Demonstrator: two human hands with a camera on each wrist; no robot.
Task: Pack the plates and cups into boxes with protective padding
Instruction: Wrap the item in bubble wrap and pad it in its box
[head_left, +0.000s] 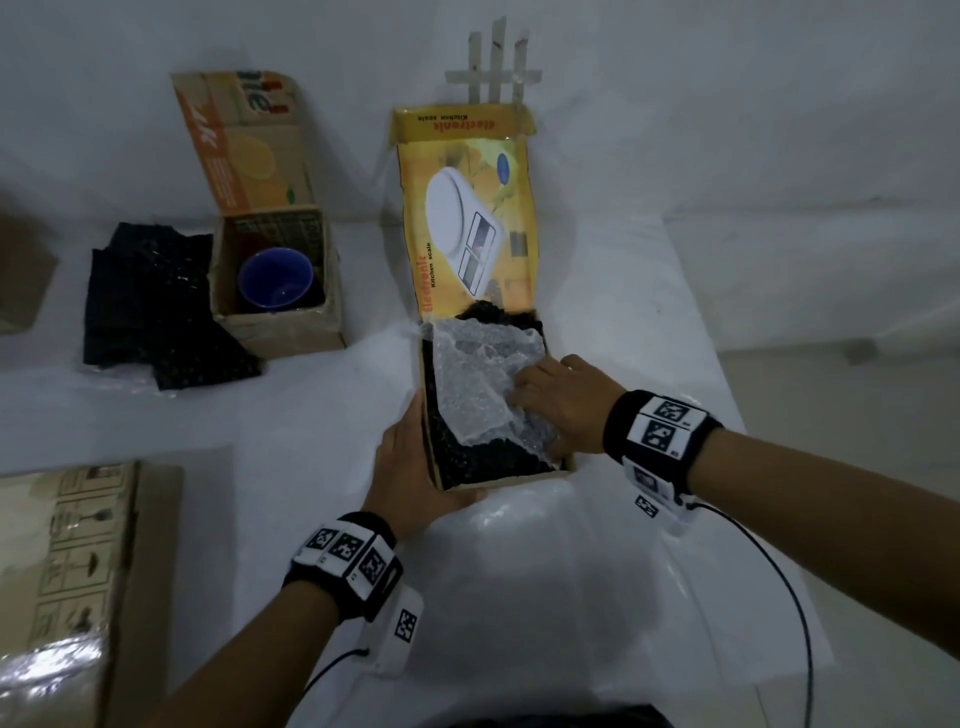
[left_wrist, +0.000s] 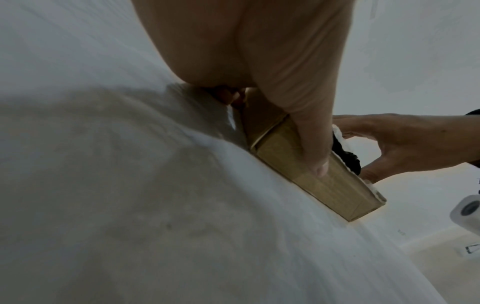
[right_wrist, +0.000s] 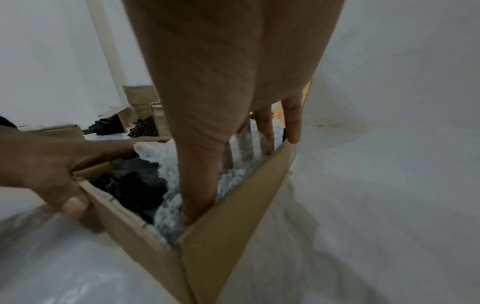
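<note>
Gripping the yellow box, the left hand; right hand flat on bubble wrap; white-draped table.

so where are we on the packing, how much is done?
Done: a blue cup sits in the small box, no padding visible over it. In hand: left hand steadies the scale box while right hand presses clear bubble wrap over black wrap inside. No plate visible. Left: closing both boxes; spare black wrap lies beside the small one.
</note>
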